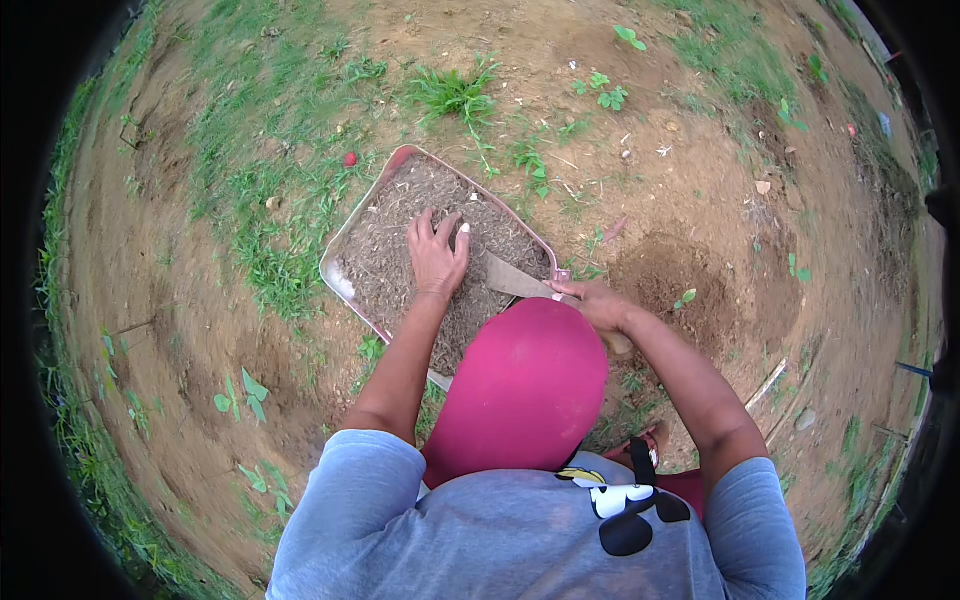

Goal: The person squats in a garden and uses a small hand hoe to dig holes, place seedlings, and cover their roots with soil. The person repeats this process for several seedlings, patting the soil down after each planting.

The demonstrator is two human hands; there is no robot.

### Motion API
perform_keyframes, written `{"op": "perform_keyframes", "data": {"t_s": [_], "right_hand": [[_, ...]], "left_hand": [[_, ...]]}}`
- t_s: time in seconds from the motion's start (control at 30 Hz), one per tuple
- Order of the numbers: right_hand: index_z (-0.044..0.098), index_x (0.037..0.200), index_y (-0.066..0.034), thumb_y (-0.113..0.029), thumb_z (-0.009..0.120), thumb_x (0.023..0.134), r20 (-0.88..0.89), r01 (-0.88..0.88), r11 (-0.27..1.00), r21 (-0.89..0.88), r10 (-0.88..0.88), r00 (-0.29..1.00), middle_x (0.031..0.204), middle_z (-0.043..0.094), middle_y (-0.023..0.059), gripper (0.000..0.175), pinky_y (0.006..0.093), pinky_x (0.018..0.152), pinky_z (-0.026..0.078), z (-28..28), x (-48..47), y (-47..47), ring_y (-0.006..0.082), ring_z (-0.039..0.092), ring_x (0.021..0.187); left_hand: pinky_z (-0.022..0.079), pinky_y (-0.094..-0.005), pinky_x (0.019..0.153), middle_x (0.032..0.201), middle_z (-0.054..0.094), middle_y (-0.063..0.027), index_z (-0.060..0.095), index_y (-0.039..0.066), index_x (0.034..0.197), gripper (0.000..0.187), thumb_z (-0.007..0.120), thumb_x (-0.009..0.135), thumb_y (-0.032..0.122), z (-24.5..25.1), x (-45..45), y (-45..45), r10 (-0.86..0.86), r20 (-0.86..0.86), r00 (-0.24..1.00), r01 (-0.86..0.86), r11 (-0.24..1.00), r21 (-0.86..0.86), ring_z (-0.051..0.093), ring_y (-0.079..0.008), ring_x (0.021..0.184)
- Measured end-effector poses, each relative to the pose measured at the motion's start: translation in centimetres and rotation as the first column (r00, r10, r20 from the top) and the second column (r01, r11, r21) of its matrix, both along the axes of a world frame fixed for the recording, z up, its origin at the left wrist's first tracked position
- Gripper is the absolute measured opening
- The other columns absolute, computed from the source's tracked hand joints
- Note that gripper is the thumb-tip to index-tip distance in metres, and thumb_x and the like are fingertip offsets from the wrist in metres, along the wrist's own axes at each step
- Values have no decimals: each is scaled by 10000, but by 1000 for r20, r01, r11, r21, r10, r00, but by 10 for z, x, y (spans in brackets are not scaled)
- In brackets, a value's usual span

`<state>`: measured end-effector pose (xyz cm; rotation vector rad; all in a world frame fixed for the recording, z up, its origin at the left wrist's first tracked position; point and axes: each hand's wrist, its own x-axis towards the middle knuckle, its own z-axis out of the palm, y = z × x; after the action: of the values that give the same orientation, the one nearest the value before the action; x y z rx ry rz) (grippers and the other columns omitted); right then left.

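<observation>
A shallow rectangular container (pixel 512 212) with a worn, reddish rim lies on the ground before me, filled with dry brown soil or compost (pixel 420 184) mixed with plant bits. My left hand (pixel 437 255) rests on this material with its fingers spread, holding nothing that I can see. My right hand (pixel 592 300), at the container's right corner, grips the handle end of a wide, flat metal blade (pixel 514 277). The blade points left over the material. My knee in pink cloth hides the container's near corner and part of the tool's handle.
Dug, darker soil with a seedling (pixel 685 298) lies right of my right hand. More seedlings (pixel 255 394) grow at the left and a leafy pair (pixel 600 90) beyond the container. Grass tufts (pixel 454 94), a small red object (pixel 349 159) and a pale stick (pixel 766 384) are around.
</observation>
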<state>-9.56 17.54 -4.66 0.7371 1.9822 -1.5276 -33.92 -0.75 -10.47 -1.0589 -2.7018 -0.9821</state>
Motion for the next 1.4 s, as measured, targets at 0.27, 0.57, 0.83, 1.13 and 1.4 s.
{"op": "perform_keyframes", "data": {"t_s": [0.27,0.57,0.83,1.13,1.4], "right_hand": [[449,1555,-293,-377,532,1075,17,6,1000,-19,-5,1000,721,578,38,494,293,547,532,17,4,-8,120,573,549],[419,1569,-289,-386,506,1086,-21,134,986,-95,-137,990,720,584,31,501,294,557,545,78,25,-2,111,565,520],[361,1602,-197,-363,458,1103,-102,344,938,35,-339,935,781,592,26,535,259,552,539,196,136,79,89,568,555],[386,1589,-188,-384,495,1087,-82,701,712,37,-697,712,779,607,43,550,276,525,534,198,311,107,110,582,552],[434,1565,-181,-388,527,1074,58,741,668,60,-744,666,828,608,71,541,290,575,557,111,378,106,124,579,585]], "left_hand": [[333,-545,1149,1304,601,-144,732,136,1087,270,728,853,269,-20,35,-4,-106,-35,994,109,988,111,462,-408,1315],[429,-477,1062,1168,665,-109,739,101,945,151,724,800,141,40,26,33,-157,-115,981,179,957,226,532,-358,1198],[432,-447,1048,1121,683,-100,744,108,924,128,713,823,179,136,93,200,-423,-268,866,492,819,296,558,-340,1166],[418,-442,1065,1149,664,-105,737,107,963,185,696,823,220,121,269,350,-749,-196,633,767,573,290,530,-344,1177],[386,-439,1093,1178,648,-110,740,147,1011,170,718,847,185,-6,367,343,-765,143,628,705,637,313,529,-310,1225]]}}
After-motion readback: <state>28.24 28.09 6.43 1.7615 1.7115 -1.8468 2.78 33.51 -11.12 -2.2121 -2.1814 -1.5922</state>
